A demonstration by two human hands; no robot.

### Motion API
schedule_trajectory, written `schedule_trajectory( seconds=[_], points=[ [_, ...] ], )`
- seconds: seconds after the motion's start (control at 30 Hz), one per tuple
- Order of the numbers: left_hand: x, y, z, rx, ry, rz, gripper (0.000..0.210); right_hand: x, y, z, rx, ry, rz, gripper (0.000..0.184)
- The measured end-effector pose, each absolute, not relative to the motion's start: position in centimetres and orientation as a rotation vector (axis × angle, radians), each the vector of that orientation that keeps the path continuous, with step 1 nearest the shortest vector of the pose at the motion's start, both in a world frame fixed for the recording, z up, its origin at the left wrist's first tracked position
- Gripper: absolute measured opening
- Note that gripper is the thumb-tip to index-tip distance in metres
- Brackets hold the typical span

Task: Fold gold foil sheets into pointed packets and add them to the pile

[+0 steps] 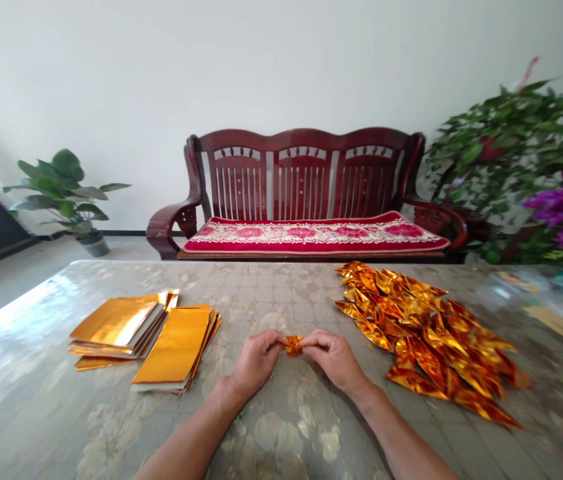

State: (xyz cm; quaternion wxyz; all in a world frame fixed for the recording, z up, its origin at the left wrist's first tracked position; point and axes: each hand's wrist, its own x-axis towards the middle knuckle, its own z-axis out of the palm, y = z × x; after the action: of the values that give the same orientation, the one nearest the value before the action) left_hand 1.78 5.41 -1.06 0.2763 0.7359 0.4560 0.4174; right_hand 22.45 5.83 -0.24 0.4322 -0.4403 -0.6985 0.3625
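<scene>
Head view: left hand (257, 360) and right hand (337, 360) pinched foil piece (294, 345), each grip closed on it; foil heap (434, 337) lay at three o'clock.

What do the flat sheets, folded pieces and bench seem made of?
Flat sheets: probably foil-faced paper, shiny gold; grey shows at edges.
Folded pieces: likely similar paper, glossy orange; sharp creases glint.
Bench: apparently wood, dark red gloss; slatted back, curved arms.
</scene>
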Motion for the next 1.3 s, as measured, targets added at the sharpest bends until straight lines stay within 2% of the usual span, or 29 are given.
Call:
schedule_trajectory(
  seconds=[0.53, 0.7, 1.03, 1.3],
  points=[
    [1.8, 5.2, -0.7, 2.163, 1.204, 1.166, 0.023, 22.0, 4.7, 0.0, -0.848, -1.971, 0.498, 0.026],
    [1.9, 4.8, -0.3, 2.168, 1.280, 1.169, 0.019, 21.8, 4.5, 0.2, -0.871, -1.951, 0.516, 0.025],
    [2.5, 4.6, -1.0, 1.770, 1.299, 1.227, 0.019, 21.5, 4.4, 0.3, -0.892, -1.834, 0.614, 0.023],
    [2.6, 4.2, -0.6, 1.754, 1.271, 1.185, 0.018, 21.8, 4.6, 0.5, -0.926, -1.795, 0.746, 0.014]
  ],
)
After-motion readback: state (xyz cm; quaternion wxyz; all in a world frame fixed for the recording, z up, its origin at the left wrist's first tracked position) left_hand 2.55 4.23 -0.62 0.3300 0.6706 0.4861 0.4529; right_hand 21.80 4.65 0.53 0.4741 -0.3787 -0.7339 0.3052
